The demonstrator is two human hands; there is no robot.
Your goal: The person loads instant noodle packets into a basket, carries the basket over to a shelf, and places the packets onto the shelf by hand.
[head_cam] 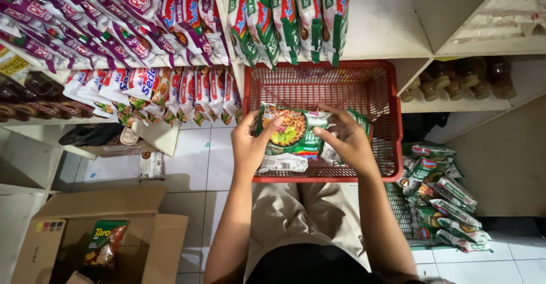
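Observation:
A green instant noodle packet (293, 131) is held over a red plastic basket (387, 119) that rests on my lap. My left hand (250, 144) grips its left edge with the thumb on top. My right hand (344, 142) holds the right edge, fingers over the front. More noodle packets (284, 162) lie under it inside the basket. A row of green and white noodle packets (287, 17) stands on the white shelf just above the basket.
Purple and red-white noodle packets (142, 85) fill the left shelves. An open cardboard box (153, 238) with a green snack bag (103, 241) sits at lower left. A pile of green packets (446, 204) lies in a second basket on the right. Brown bottles (455, 82) stand on the right shelf.

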